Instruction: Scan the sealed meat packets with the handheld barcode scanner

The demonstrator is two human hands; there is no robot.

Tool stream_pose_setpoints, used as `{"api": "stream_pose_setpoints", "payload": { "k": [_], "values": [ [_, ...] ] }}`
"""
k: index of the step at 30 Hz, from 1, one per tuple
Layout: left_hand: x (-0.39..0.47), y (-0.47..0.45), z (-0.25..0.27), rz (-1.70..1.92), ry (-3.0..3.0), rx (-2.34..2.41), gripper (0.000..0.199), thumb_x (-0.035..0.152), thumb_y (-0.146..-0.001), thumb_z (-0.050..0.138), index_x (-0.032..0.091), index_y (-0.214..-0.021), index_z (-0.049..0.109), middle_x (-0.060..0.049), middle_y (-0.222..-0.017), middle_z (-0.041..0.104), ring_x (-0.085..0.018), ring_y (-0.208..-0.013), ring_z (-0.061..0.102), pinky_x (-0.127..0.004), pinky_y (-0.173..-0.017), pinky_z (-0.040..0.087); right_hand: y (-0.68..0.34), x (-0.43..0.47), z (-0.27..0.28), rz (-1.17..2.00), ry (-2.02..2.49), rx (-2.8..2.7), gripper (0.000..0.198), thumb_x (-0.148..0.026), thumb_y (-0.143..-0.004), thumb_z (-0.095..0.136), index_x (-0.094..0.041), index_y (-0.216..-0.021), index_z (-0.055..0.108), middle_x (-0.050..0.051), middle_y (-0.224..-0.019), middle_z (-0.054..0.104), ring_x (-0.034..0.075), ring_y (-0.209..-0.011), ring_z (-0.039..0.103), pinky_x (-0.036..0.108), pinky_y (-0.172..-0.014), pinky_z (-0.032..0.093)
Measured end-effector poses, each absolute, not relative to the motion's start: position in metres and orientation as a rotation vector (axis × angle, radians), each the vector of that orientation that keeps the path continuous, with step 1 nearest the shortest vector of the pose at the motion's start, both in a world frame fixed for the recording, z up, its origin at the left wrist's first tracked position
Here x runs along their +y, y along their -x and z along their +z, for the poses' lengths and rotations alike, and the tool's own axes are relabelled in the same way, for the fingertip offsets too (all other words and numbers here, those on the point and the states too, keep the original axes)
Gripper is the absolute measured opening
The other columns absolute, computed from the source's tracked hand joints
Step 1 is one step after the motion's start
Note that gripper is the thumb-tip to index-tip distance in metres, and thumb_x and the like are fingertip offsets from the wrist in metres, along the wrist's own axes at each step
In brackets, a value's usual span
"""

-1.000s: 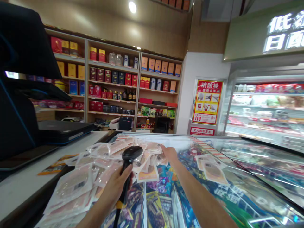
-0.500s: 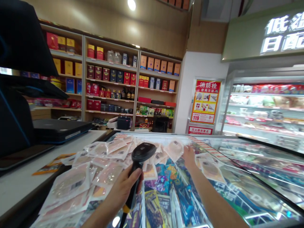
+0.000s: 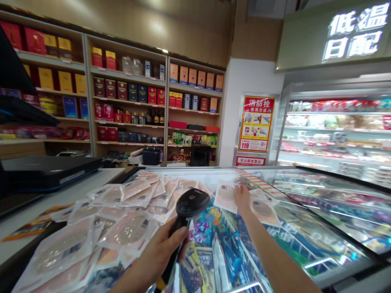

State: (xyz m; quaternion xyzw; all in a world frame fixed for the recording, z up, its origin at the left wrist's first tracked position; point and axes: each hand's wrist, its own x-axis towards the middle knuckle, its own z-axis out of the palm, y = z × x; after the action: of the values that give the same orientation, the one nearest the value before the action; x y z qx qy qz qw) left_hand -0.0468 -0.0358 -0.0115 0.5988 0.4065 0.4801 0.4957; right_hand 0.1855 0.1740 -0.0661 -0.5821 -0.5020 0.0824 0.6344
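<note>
My left hand (image 3: 163,248) is wrapped round the handle of a black barcode scanner (image 3: 193,202), its head pointing forward. Farther out, my right hand (image 3: 242,198) grips the right edge of a flat, clear vacuum-sealed packet (image 3: 226,196) with a pale round slice inside and a small label. Just right of that hand lie a few similar packets (image 3: 265,207) on the freezer's glass top. A large spread of the same sealed packets (image 3: 125,228) covers the glass to the left of the scanner. My right fingertips are partly hidden.
Under the glass freezer lid (image 3: 195,173) sit colourful frozen goods (image 3: 210,244). On the left, a white counter (image 3: 18,228) carries a black device (image 3: 51,171) and an orange packet (image 3: 36,221). Shelves of boxes (image 3: 128,91) stand behind; a lit chiller (image 3: 336,138) is at right.
The view has turned slightly right. The packet in my right hand has gone from tilted to flatter, with its label showing more plainly. The scanner's head now sits nearer to that packet.
</note>
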Motion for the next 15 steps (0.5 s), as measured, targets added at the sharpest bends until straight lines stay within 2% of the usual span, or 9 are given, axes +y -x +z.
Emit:
{"api": "stream_pose_setpoints", "payload": {
  "k": [15],
  "values": [
    [-0.041, 0.056, -0.013, 1.154, -1.457, 1.076, 0.029, 0.044, -0.069, 0.043, 0.016, -0.061, 0.044, 0.005, -0.044, 0.044, -0.006, -0.041, 0.036, -0.018, -0.043, 0.028, -0.196, 0.179, -0.072, 0.236, 1.351, -1.129, 0.030, -0.037, -0.065, 0.034, -0.015, -0.076, 0.051, 0.004, -0.064, 0.054, 0.015, -0.059, 0.048, 0.024, -0.054, 0.034]
  ]
}}
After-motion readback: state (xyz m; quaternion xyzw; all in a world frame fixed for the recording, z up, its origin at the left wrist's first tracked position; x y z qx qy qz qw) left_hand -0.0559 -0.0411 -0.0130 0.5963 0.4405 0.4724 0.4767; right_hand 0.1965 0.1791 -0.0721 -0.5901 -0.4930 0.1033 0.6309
